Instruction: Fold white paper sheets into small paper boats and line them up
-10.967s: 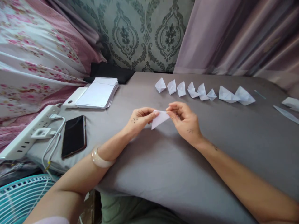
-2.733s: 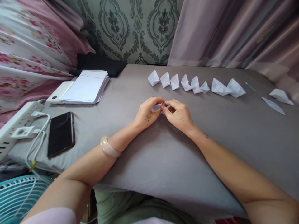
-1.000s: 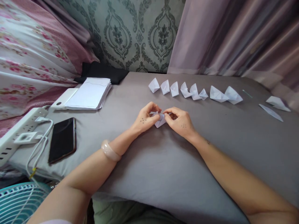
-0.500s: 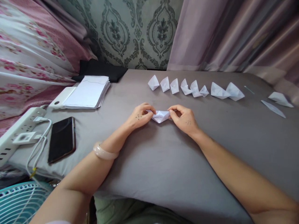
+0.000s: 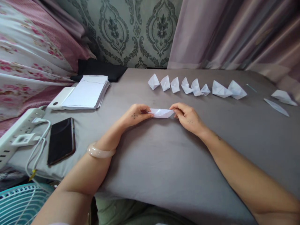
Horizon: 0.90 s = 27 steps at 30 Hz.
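Observation:
A white folded paper boat point(image 5: 161, 113) is stretched between my hands, just above the grey cloth. My left hand point(image 5: 137, 115) pinches its left end between thumb and fingers. At the other end, my right hand point(image 5: 187, 117) grips the right tip, with the fingers curled behind it. The boat looks long and flat, with a low fold in its middle. Beyond my hands stands a row of several folded white paper pieces, among them a paper boat point(image 5: 221, 90) on the right and a smaller one point(image 5: 153, 82) on the left.
To the left lie a stack of paper point(image 5: 83, 93) on a white box, a phone point(image 5: 61, 140) and a power strip point(image 5: 22, 131) with cables. A fan point(image 5: 23, 203) stands below. At far right are a slim paper piece point(image 5: 276, 107) and a folded paper point(image 5: 283, 97).
My hands have moved apart, drawing the paper's two ends outward. The paper has become longer and flatter between them.

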Motion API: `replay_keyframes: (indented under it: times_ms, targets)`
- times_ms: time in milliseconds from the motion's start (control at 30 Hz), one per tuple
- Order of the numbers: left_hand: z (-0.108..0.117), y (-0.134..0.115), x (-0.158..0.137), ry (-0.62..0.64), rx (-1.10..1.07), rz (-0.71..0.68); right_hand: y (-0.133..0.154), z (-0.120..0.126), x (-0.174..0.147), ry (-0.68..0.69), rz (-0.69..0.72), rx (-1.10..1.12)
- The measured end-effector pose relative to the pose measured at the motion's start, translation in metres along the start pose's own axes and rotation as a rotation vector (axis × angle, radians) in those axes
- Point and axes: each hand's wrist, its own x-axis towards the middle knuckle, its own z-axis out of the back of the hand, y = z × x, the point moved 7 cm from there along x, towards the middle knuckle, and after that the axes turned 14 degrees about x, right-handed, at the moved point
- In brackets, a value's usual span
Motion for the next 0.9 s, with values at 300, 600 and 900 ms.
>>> replay_keyframes:
  times_ms: [300,600,900]
  targets:
    - [-0.001,0.005,-0.002,0.04,-0.347,0.119,0.003,0.004,0.0,-0.016,0.042,-0.077]
    - [-0.001,0.009,0.001,-0.073,-0.659,0.27,-0.011,-0.001,0.003,-0.051,-0.223,0.172]
    - [-0.001,0.01,0.0,-0.121,-0.806,0.327,-0.005,-0.021,-0.005,0.227,-0.338,0.191]
